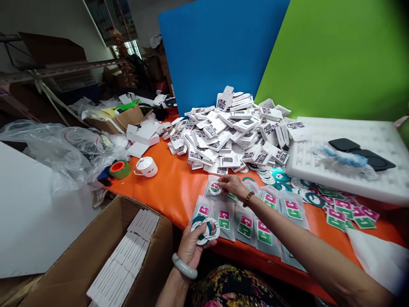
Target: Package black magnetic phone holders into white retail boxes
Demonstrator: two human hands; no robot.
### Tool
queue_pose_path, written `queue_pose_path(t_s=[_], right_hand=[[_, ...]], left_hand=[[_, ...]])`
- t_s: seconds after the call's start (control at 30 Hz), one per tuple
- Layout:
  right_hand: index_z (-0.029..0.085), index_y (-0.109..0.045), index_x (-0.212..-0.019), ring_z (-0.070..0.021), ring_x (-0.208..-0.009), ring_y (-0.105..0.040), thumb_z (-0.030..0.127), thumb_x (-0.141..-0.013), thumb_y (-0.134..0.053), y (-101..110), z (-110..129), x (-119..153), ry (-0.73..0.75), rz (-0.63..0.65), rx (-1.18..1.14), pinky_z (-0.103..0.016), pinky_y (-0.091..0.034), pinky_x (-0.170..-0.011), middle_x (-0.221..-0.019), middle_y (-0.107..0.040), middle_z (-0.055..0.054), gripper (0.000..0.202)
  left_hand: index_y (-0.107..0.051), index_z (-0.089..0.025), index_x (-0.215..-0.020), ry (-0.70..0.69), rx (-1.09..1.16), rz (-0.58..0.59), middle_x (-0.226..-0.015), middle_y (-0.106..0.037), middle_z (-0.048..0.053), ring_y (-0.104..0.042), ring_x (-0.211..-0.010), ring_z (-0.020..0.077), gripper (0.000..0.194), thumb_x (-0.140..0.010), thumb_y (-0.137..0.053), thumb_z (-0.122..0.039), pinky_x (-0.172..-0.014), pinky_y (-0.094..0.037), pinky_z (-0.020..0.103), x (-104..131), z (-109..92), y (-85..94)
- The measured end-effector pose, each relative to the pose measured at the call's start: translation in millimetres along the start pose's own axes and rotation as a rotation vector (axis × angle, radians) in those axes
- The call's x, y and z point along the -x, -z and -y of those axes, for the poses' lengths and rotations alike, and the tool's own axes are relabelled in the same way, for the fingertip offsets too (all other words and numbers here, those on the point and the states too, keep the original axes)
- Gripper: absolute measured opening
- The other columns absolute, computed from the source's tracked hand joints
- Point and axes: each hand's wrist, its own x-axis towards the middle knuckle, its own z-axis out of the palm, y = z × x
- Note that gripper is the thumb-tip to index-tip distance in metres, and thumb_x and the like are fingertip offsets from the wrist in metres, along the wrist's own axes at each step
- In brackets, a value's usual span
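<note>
My left hand is wrapped round a small stack of flat ring-shaped stickers, white and teal. Over the back row of frosted plastic bags, my right hand pinches the edge of a white ring sticker, which lies over a bag with a pink and green card. In the front row, frosted bags each bear a pink and green card marked with numbers. The fingertips of my right hand partly hide the ring's edge.
Behind the bags rises a heap of small white boxes. Loose rings and cards lie to the right, by a white foam tray. A cardboard box stands front left; a white mug sits beyond it.
</note>
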Motion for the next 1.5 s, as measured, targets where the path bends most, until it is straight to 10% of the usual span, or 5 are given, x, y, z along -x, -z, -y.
queue_pose_path(t_s=[0.33, 0.63, 1.03, 1.5], right_hand=[[0.016, -0.054, -0.062, -0.0153, -0.07, -0.053, 0.015, -0.067, -0.056, -9.6, 3.4, -8.5, 0.171, -0.165, 0.334, -0.025, -0.037, -0.064, -0.066, -0.059, -0.003, 0.006], [0.016, -0.054, -0.068, -0.0039, -0.04, -0.037, 0.043, -0.065, -0.068, -25.3, 5.5, 75.1, -0.036, 0.416, -0.102, -0.018, -0.025, -0.039, -0.052, -0.049, 0.006, 0.031], [0.017, -0.05, -0.069, -0.0034, -0.034, -0.038, 0.038, -0.061, -0.07, -9.2, -15.2, 86.4, -0.127, 0.394, -0.264, -0.016, -0.021, -0.035, -0.044, -0.049, 0.008, 0.03], [0.018, -0.053, -0.065, -0.0073, -0.041, -0.039, 0.043, -0.057, -0.066, 53.3, -29.8, 29.5, -0.018, -0.156, 0.114, -0.022, -0.03, -0.04, -0.051, -0.049, 0.004, 0.03]], left_hand=[[-0.061, -0.01, -0.093, -0.018, 0.035, -0.01, -0.078, -0.068, 0.007, -0.064, -0.072, 0.0189, 0.033, -0.065, -0.074, -0.024, -0.056, -0.055, 0.027, 6.2, -4.3, 5.7], [-0.06, -0.012, -0.091, -0.115, 0.091, 0.006, -0.079, -0.068, 0.006, -0.065, -0.079, 0.0207, 0.037, -0.061, -0.078, -0.023, -0.065, -0.055, 0.029, -4.9, -2.2, -6.5], [-0.062, -0.012, -0.09, -0.126, 0.028, 0.026, -0.081, -0.068, 0.006, -0.065, -0.075, 0.0198, 0.04, -0.058, -0.08, -0.028, -0.061, -0.055, 0.028, -5.6, 8.0, -19.7], [-0.061, -0.012, -0.081, -0.147, -0.061, -0.037, -0.065, -0.065, 0.002, -0.063, -0.063, 0.0165, 0.034, -0.057, -0.079, -0.028, -0.054, -0.053, 0.026, -3.7, 16.1, -13.8]])
